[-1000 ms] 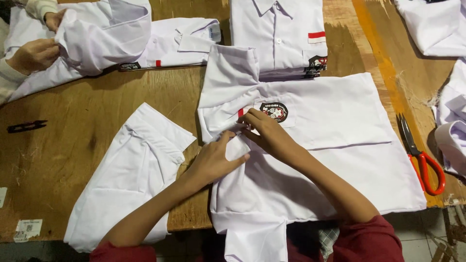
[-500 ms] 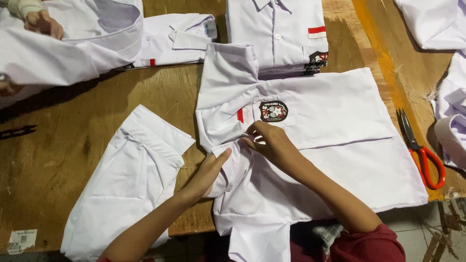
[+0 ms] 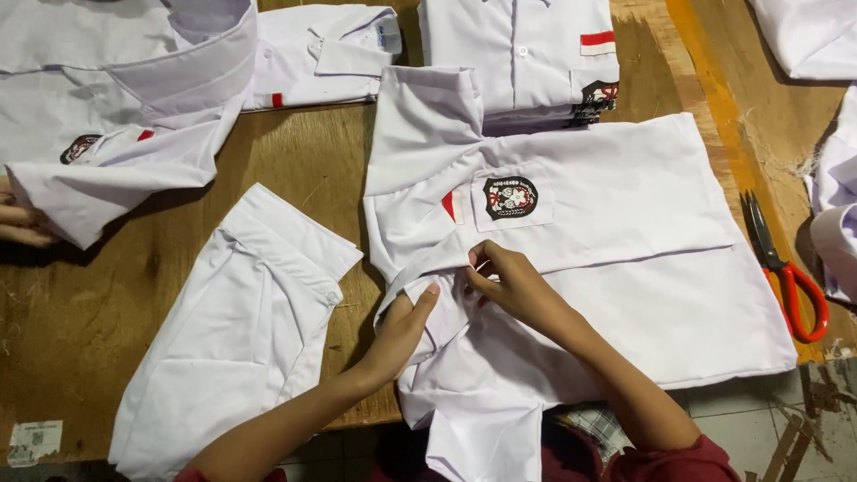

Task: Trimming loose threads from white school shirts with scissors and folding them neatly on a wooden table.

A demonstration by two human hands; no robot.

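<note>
A white short-sleeved shirt (image 3: 625,205) with a dark round badge on its chest pocket (image 3: 511,197) lies spread on the wooden table (image 3: 295,152). My left hand (image 3: 402,326) pinches the fabric near the collar and placket, just below the pocket. My right hand (image 3: 513,286) grips the same fold from the other side, fingers closed on the cloth. The shirt's lower part hangs over the table's near edge.
A folded white shirt (image 3: 237,330) lies to the left. More white shirts (image 3: 522,54) lie at the back. Red-handled scissors (image 3: 786,268) rest at the right edge. Another person's fingers (image 3: 22,223) hold a shirt (image 3: 116,125) at far left.
Both my hands have slid down from the badge toward the placket below the pocket. The other person's shirt at the left has been laid flatter.
</note>
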